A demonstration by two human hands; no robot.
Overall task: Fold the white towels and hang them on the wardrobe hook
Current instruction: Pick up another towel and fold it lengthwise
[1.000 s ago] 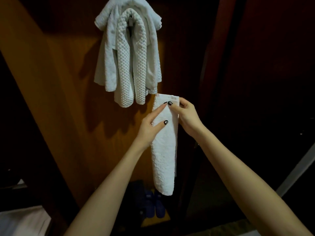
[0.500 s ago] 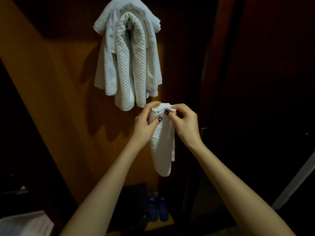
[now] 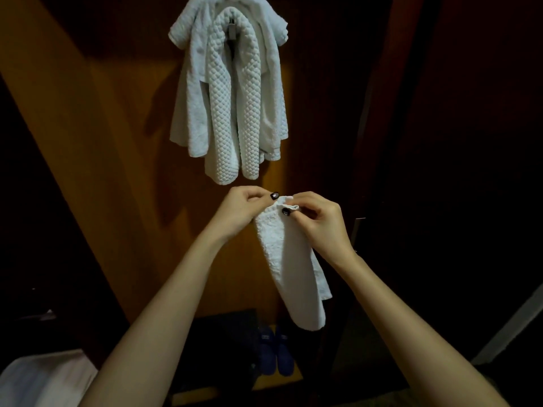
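A narrow folded white towel (image 3: 293, 265) hangs down in front of the wooden wardrobe panel (image 3: 111, 148). My left hand (image 3: 241, 212) and my right hand (image 3: 320, 221) both pinch its bunched top edge, fingertips close together. Above them, several white towels (image 3: 229, 95), one with a quilted weave, hang draped over a metal hook (image 3: 231, 29) high on the panel. The held towel's top sits just below their lower ends, apart from them.
Dark blue slippers (image 3: 276, 353) sit on the wardrobe floor below the towel. A dark red door (image 3: 470, 142) stands to the right. White fabric (image 3: 44, 380) shows at the bottom left corner.
My hands closed together on the towel's top, gathering the flat edge into a bunch. The towel swung slightly right, and its lower end now hangs shorter.
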